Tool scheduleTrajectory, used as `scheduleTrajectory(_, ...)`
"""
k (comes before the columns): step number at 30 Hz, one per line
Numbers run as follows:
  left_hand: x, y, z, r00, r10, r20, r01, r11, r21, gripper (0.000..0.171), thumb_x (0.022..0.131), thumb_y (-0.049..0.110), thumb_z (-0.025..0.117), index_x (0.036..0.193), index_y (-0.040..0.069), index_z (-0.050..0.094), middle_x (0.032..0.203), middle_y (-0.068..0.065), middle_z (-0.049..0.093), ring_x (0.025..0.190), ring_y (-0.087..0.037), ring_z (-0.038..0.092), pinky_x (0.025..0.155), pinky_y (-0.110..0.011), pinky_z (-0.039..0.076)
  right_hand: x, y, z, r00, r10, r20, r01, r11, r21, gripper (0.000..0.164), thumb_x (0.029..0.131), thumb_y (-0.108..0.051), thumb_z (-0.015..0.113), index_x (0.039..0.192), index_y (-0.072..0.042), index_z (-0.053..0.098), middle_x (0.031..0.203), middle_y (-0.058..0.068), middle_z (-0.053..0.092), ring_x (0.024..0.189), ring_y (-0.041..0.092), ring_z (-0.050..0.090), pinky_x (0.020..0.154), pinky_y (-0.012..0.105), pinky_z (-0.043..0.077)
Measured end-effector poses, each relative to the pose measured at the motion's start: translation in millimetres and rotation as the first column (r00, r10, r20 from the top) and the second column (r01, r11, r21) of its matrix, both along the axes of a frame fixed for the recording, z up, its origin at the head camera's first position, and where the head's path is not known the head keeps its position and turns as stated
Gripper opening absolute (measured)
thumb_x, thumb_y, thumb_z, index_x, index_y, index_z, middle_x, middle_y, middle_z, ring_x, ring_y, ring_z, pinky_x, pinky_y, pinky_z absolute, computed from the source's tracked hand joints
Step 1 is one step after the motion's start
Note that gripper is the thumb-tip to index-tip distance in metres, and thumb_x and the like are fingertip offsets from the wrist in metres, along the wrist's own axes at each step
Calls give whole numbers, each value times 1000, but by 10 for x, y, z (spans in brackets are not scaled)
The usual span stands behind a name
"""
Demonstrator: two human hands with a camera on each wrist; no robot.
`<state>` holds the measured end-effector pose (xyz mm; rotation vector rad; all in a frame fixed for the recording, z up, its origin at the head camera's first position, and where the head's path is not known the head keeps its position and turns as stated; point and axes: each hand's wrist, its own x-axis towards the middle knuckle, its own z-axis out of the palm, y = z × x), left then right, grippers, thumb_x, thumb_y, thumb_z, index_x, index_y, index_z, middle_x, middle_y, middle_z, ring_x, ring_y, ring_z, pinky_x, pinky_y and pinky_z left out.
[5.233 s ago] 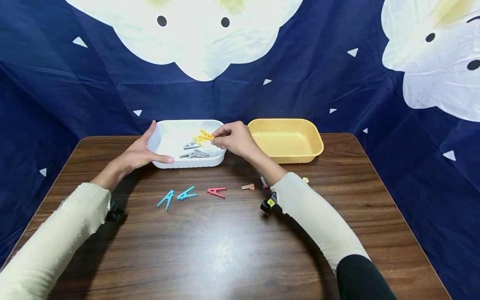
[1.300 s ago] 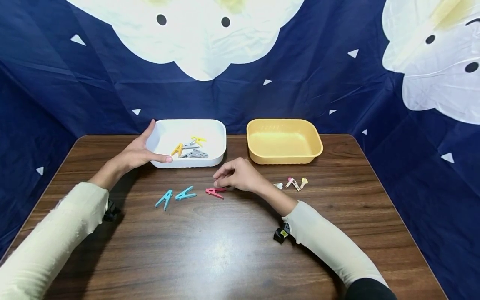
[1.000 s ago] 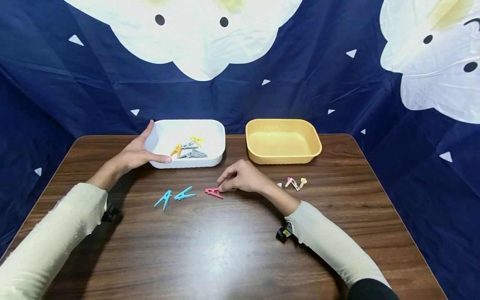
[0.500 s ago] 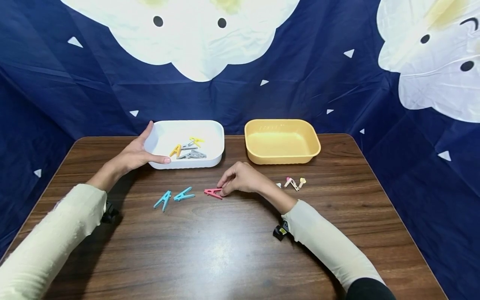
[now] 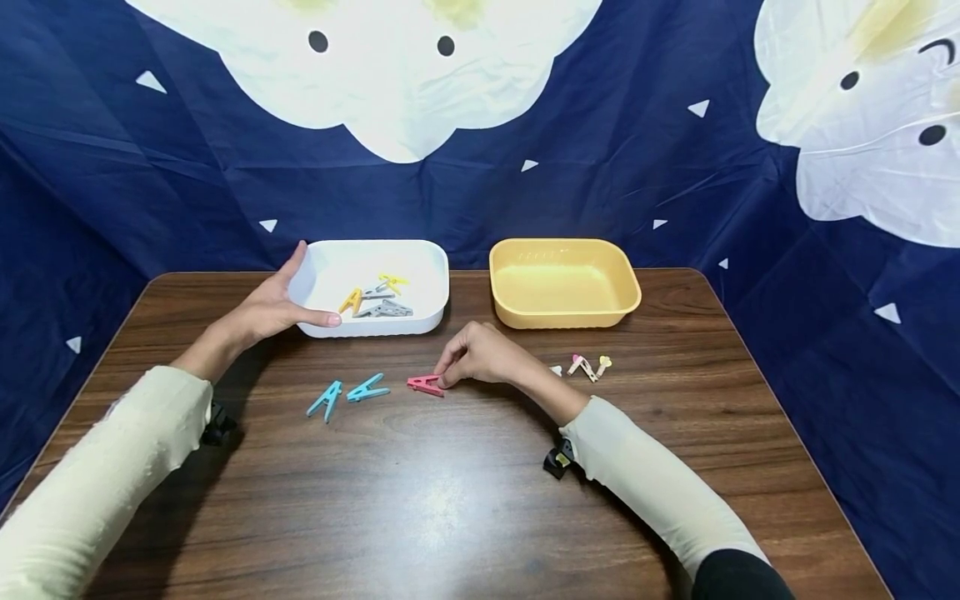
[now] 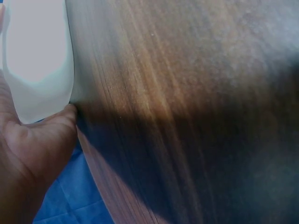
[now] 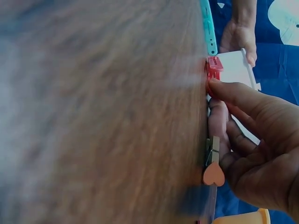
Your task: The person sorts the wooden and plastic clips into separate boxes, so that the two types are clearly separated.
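My right hand (image 5: 483, 354) pinches the end of a red plastic clothespin (image 5: 423, 384) between thumb and fingertips, low over the wooden table (image 5: 360, 517). My left hand (image 5: 273, 308) spans the left end of a white tub (image 5: 371, 327), its thumb stretched along the front wall and its fingers straight at the left side. Inside the tub lie grey clothespins (image 5: 390, 309) and yellow ones (image 5: 350, 301). Two blue clothespins (image 5: 367, 388) rest left of the red one. Below the right hand, the right wrist view has a small wooden peg with an orange heart (image 7: 213, 174).
A yellow tub (image 5: 566, 318) stands right of the white one at the table's back edge. Small wooden pegs with decorated ends (image 5: 583, 367) lie in front of it, partly behind my right wrist. A dark blue cloth (image 5: 480, 200) hangs behind the table.
My right hand has gone from a yellow clothespin over the white tub down to the red clothespin and now pinches it. That yellow clothespin lies in the tub. My left hand has stayed put.
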<state>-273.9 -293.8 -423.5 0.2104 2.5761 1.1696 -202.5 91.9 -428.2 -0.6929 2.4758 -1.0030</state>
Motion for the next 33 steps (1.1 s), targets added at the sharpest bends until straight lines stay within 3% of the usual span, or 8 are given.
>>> scheduleTrajectory(8,8,-6,11,1000,-2,16,1,1000,1,153,89,39,100,174,39,-27,186,7,-23,176,-36,-16,142,-69,2,6,-20,18,1000,-18,24,18,999,-36,7,89,-12,94,91,-19,93,81,-8,83,75,2,65,68,20,50)
scheduleTrajectory(13,13,-3,20,1000,3,21,-3,1000,-6,153,89,36,99,175,35,-27,187,2,-24,176,-39,-16,142,-70,2,16,-24,32,999,-40,27,42,998,-52,7,89,-13,94,92,-19,93,82,-9,83,76,3,62,69,20,48)
scheduleTrajectory(20,30,20,56,999,7,36,-7,1000,8,152,90,31,99,175,32,-27,187,0,-25,176,-39,-17,142,-69,0,4,-49,80,996,-80,40,84,990,-114,4,91,-12,94,94,-14,92,80,-7,81,69,4,56,61,20,43)
scheduleTrajectory(28,17,15,30,1000,0,23,0,1000,1,152,90,32,98,176,29,-27,187,0,-25,176,-39,-16,142,-69,0,-49,-47,191,994,-106,-17,101,980,-172,4,95,-18,92,98,-15,92,83,-6,83,72,5,58,63,21,46)
scheduleTrajectory(33,2,-1,9,1000,0,9,1,1000,-7,152,90,35,99,176,31,-27,188,0,-24,177,-39,-15,142,-69,2,-81,-72,282,991,-137,-9,131,964,-232,3,95,-14,90,97,-12,91,83,-5,81,72,5,58,64,22,47)
